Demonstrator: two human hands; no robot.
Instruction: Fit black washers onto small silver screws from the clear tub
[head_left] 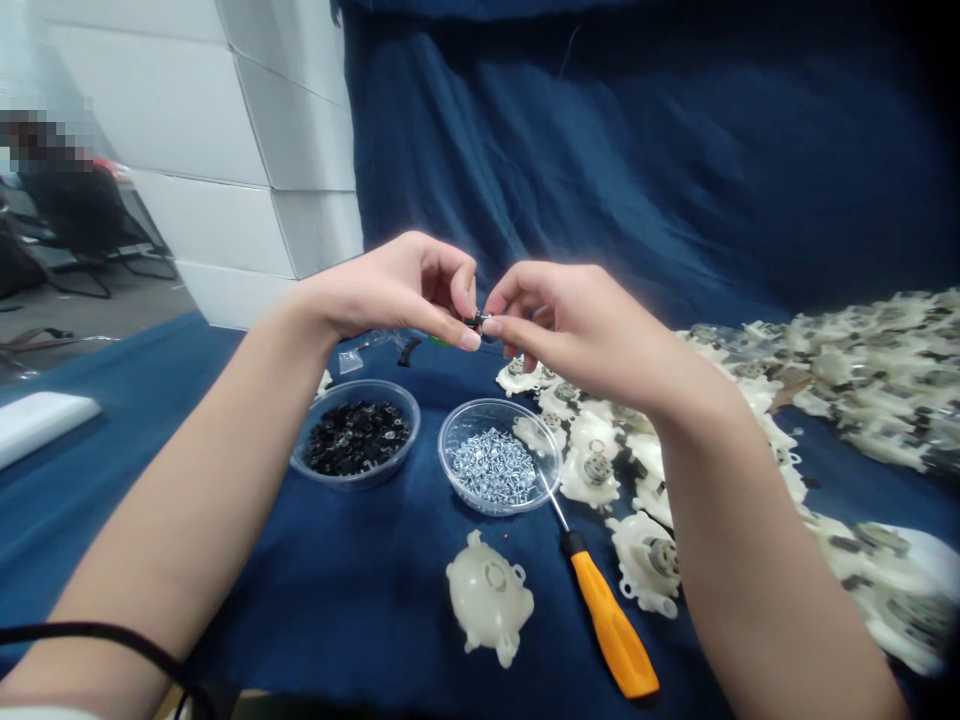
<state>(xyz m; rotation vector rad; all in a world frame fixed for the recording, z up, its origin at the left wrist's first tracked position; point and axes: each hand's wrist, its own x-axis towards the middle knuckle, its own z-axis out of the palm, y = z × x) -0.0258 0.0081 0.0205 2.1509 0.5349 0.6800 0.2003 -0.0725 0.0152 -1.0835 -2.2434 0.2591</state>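
Note:
My left hand is closed in a pinch on a small black part, held up above the table. Fingertip to fingertip with it, my right hand is also pinched. A tiny silvery glint, perhaps a screw, shows at its fingers, too small to make out. Below the left hand stands a clear bowl of small black parts. Beside it, a second clear bowl holds silver screws. An orange-handled screwdriver leans its tip on that bowl's rim. A cream plastic housing lies in front.
Many cream housings with metal motors spread over the right side, with a further pile behind. White boxes are stacked at the back left, beside a blue curtain. A black cable crosses my left forearm.

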